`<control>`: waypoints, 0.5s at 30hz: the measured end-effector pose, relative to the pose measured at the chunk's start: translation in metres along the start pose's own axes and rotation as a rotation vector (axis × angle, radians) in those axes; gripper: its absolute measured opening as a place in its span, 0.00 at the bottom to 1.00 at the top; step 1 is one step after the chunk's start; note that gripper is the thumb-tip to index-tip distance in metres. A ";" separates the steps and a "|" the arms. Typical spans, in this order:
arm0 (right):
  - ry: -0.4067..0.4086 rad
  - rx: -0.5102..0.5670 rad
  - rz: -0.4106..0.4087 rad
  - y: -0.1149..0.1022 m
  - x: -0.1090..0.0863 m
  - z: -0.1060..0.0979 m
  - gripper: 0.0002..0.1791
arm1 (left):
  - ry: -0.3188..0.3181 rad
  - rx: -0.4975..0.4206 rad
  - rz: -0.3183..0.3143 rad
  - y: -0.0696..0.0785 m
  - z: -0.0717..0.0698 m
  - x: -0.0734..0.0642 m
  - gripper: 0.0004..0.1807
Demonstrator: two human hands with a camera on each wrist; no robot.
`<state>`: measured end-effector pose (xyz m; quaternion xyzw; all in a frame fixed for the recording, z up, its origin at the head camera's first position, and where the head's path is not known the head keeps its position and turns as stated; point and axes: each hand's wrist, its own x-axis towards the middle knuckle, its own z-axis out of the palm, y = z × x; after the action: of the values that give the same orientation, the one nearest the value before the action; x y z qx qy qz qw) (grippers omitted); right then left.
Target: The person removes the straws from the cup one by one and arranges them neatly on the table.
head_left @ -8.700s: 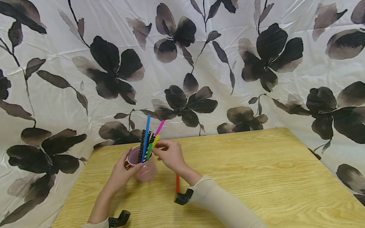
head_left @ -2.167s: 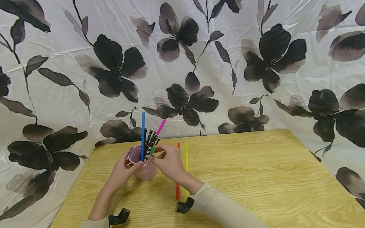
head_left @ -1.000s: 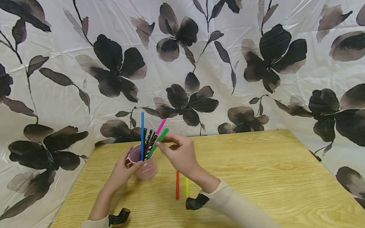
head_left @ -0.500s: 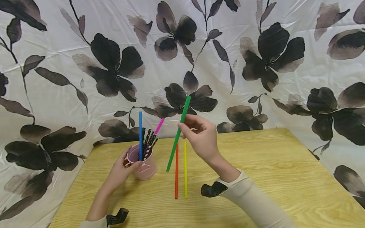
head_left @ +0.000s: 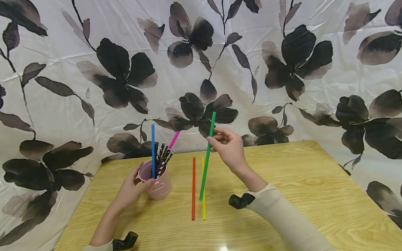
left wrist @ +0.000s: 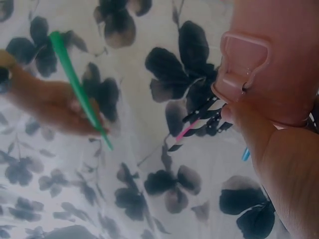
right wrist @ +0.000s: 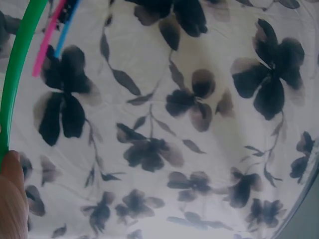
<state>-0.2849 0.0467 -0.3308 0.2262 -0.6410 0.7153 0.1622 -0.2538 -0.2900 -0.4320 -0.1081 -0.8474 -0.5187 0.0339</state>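
Observation:
My right hand (head_left: 231,149) pinches a green drinking straw (head_left: 207,158) between thumb and fingers, raised above the table and slightly tilted. Its lower end overlaps the yellow straw (head_left: 204,212) in the head view. My left hand (head_left: 131,190) grips a small pink bucket (head_left: 161,189), thumb over the front of the rim. Inside stand a blue straw (head_left: 153,147), a magenta straw (head_left: 173,140) and several black patterned straws (head_left: 162,156). In the left wrist view, the pink bucket (left wrist: 294,64) fills the upper right and the green straw (left wrist: 77,87) shows at left.
A red straw (head_left: 193,188) lies on the wooden table (head_left: 289,189), beside the yellow one and roughly parallel to it. Behind the table hangs a white floral cloth (head_left: 246,83). Black wrist cameras (head_left: 241,201) stick out near both sleeves.
The yellow straw has gone from the bucket to the table beside the red one. My right hand has drawn the green straw out and carried it right. My left hand has stayed on the bucket.

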 end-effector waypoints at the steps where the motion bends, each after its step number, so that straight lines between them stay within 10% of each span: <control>1: 0.005 -0.012 0.026 0.007 0.001 -0.002 0.16 | -0.001 -0.001 -0.003 0.000 0.000 0.000 0.42; 15: -0.001 -0.188 0.387 0.073 0.000 -0.017 0.17 | -0.007 -0.020 -0.004 0.001 0.000 -0.001 0.41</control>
<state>-0.3250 0.0542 -0.3935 0.0830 -0.7365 0.6700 0.0417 -0.2528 -0.2895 -0.4311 -0.1084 -0.8425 -0.5269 0.0287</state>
